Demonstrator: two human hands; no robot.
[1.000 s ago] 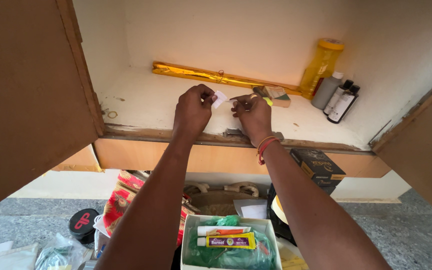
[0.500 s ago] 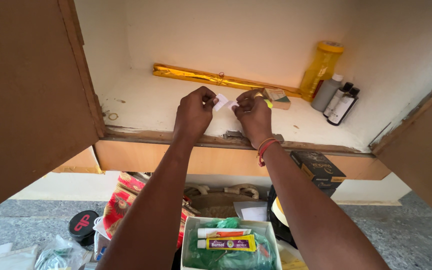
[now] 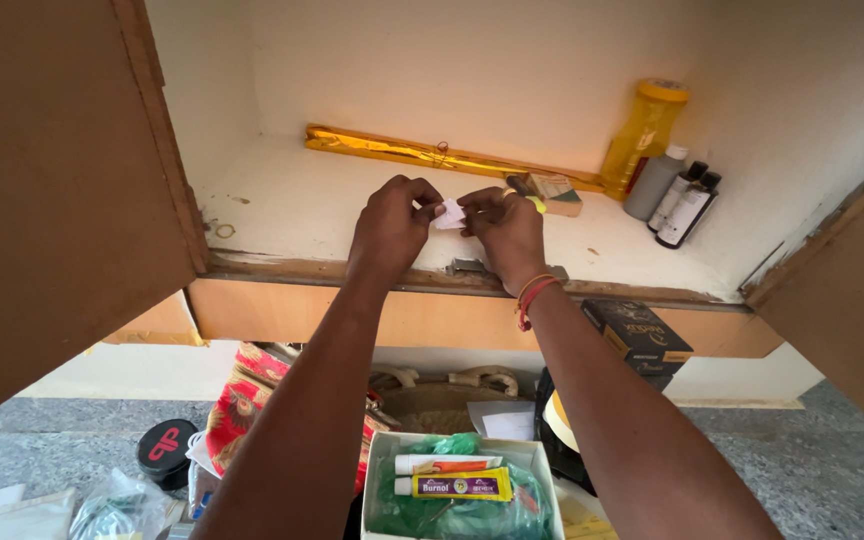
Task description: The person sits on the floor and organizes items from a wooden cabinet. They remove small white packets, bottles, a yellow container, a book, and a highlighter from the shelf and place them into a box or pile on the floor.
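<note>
Both my hands are raised over the white cupboard shelf (image 3: pixel 292 215). My left hand (image 3: pixel 389 225) and my right hand (image 3: pixel 505 228) pinch a small white piece of paper (image 3: pixel 449 213) between their fingertips, one on each side. Red and orange thread bands circle my right wrist. A small yellow thing shows just behind my right hand's fingers; I cannot tell what it is.
On the shelf lie a long gold-wrapped stick (image 3: pixel 422 155), a small box (image 3: pixel 557 190), a tall yellow bottle (image 3: pixel 642 135), a grey bottle (image 3: pixel 652 180) and two dark bottles (image 3: pixel 685 205). Brown doors (image 3: pixel 52 180) hang open either side. Below stand a white box with tubes (image 3: pixel 457 480), a black box (image 3: pixel 637 335) and a round black tin (image 3: pixel 167 445).
The hands have drawn closer together and the white paper now looks smaller, bunched between the fingertips. Nothing else has moved.
</note>
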